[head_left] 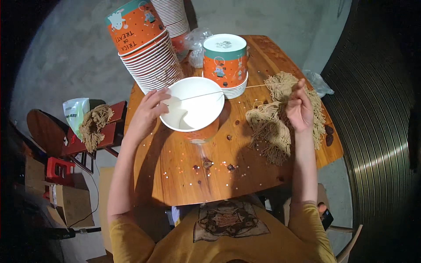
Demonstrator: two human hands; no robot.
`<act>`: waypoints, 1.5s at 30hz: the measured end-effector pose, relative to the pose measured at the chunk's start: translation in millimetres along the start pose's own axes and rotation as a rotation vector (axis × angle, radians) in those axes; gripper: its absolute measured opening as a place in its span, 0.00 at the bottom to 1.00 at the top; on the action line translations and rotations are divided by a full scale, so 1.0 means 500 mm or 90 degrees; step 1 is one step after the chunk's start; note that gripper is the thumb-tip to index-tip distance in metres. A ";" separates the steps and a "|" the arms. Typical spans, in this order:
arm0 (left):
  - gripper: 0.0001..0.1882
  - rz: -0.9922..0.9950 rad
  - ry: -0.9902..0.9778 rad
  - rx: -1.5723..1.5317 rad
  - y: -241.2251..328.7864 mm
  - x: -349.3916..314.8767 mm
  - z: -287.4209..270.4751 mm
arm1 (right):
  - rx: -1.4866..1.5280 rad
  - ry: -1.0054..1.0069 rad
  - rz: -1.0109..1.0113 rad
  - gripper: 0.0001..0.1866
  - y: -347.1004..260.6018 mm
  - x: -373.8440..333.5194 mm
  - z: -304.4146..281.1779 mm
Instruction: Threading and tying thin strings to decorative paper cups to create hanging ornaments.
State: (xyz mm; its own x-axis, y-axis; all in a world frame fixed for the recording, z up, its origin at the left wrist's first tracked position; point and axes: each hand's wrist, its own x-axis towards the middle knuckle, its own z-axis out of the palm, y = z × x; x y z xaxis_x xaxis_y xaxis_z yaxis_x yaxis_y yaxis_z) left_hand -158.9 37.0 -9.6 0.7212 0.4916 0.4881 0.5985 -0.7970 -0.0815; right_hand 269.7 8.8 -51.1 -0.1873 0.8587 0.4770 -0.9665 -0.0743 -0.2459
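A pale string [256, 86] runs taut between my two hands, passing over the open mouth of a white-lined orange paper bucket [202, 133]. My left hand [147, 113] is closed by the bucket's left rim, its fingertips at one end of the string. Whether those fingers also touch the rim is hidden. Raised over the right side of the table, my right hand [301, 109] pinches the string's other end between fingertips. Tan string bundles [274, 127] lie loosely just left of and behind that hand. The bucket stands upright, tilted slightly toward me.
A tall leaning stack of nested buckets [149, 61] rises at the back left. Behind the open bucket, a short upside-down stack [225, 61] stands beside crumpled clear plastic [197, 44]. Small pale bits dot the wooden table [188, 179]. More string [95, 125] lies on a stool at left.
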 end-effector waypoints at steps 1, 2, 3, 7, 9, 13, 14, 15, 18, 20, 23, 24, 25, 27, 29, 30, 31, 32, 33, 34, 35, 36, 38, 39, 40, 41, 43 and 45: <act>0.09 -0.065 0.030 -0.068 0.003 0.000 0.000 | -0.022 0.089 -0.043 0.12 0.002 -0.013 0.009; 0.09 -0.132 0.059 -0.135 0.008 0.000 -0.002 | -0.021 0.090 -0.046 0.12 0.001 -0.018 0.006; 0.10 -0.199 0.093 -0.173 0.032 0.016 -0.009 | -0.106 0.098 -0.044 0.11 -0.004 -0.025 0.000; 0.07 -0.300 0.068 -0.329 0.173 0.088 -0.017 | -0.420 0.201 -0.110 0.09 0.034 -0.015 0.043; 0.12 -0.260 0.004 -0.274 0.227 0.117 -0.001 | -0.436 0.218 -0.133 0.08 0.060 0.002 0.068; 0.13 -0.318 -0.093 -0.290 0.221 0.140 0.016 | -0.473 0.259 -0.204 0.07 0.118 0.027 0.123; 0.14 -0.346 -0.117 -0.289 0.216 0.142 0.012 | -0.492 0.226 -0.211 0.07 0.122 0.026 0.128; 0.15 -0.343 -0.103 -0.293 0.209 0.138 0.007 | -0.484 0.179 -0.115 0.08 0.108 0.018 0.125; 0.15 -0.438 -0.132 -0.455 0.196 0.142 -0.034 | -0.437 0.172 -0.015 0.08 0.124 0.014 0.116; 0.15 -0.467 -0.115 -0.580 0.170 0.126 -0.041 | -0.652 0.227 -0.002 0.10 0.169 0.018 0.146; 0.14 -0.509 -0.093 -0.656 0.151 0.113 -0.065 | -0.743 0.187 0.028 0.11 0.216 0.035 0.132; 0.13 -0.544 -0.093 -0.696 0.150 0.113 -0.073 | -0.836 0.196 0.028 0.12 0.233 0.038 0.151; 0.13 -0.537 -0.084 -0.699 0.142 0.108 -0.072 | -0.879 0.163 0.012 0.12 0.243 0.037 0.146; 0.14 -0.552 -0.093 -0.722 0.131 0.100 -0.076 | -0.845 0.129 0.008 0.11 0.267 0.037 0.140; 0.14 -0.567 -0.102 -0.745 0.125 0.093 -0.078 | -0.806 0.096 0.019 0.09 0.285 0.036 0.138; 0.15 -0.571 -0.099 -0.765 0.124 0.093 -0.079 | -0.807 0.095 0.019 0.09 0.289 0.035 0.134; 0.16 -0.574 -0.097 -0.785 0.123 0.093 -0.079 | -0.838 0.075 0.023 0.09 0.292 0.035 0.129; 0.16 -0.573 -0.095 -0.786 0.121 0.093 -0.080 | -0.869 0.056 0.027 0.09 0.295 0.036 0.126; 0.18 -0.569 -0.093 -0.787 0.118 0.091 -0.081 | -0.870 0.055 0.028 0.09 0.297 0.037 0.125; 0.19 -0.565 -0.091 -0.789 0.116 0.089 -0.082 | -0.890 0.058 0.052 0.10 0.298 0.037 0.125; 0.19 -0.565 -0.090 -0.789 0.116 0.087 -0.084 | -0.909 0.062 0.077 0.10 0.300 0.038 0.124; 0.22 -0.562 -0.107 -0.793 0.116 0.089 -0.087 | -0.911 0.062 0.076 0.10 0.302 0.039 0.117; 0.24 -0.558 -0.124 -0.797 0.115 0.089 -0.086 | -0.924 0.052 0.032 0.10 0.307 0.041 0.098; 0.26 -0.559 -0.113 -0.795 0.114 0.085 -0.084 | -0.924 0.050 0.033 0.10 0.310 0.043 0.095; 0.28 -0.561 -0.102 -0.794 0.113 0.081 -0.084 | -0.937 0.056 0.028 0.10 0.313 0.044 0.093; 0.28 -0.562 -0.100 -0.794 0.114 0.079 -0.087 | -0.949 0.061 0.023 0.11 0.315 0.046 0.092; 0.31 -0.569 -0.083 -0.811 0.117 0.080 -0.089 | -0.932 0.043 -0.004 0.11 0.315 0.048 0.089; 0.31 -0.560 -0.090 -0.804 0.113 0.077 -0.089 | -0.914 0.025 -0.032 0.11 0.319 0.049 0.085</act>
State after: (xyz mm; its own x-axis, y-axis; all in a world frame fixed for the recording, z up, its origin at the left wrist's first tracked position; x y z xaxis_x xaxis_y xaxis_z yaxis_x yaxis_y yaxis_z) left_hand -112.8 -4.4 43.4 0.3809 0.9189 -0.1029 0.2152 0.0202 0.9764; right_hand 103.3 -3.3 -42.8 -0.1312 0.8601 0.4929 0.0420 0.5016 -0.8641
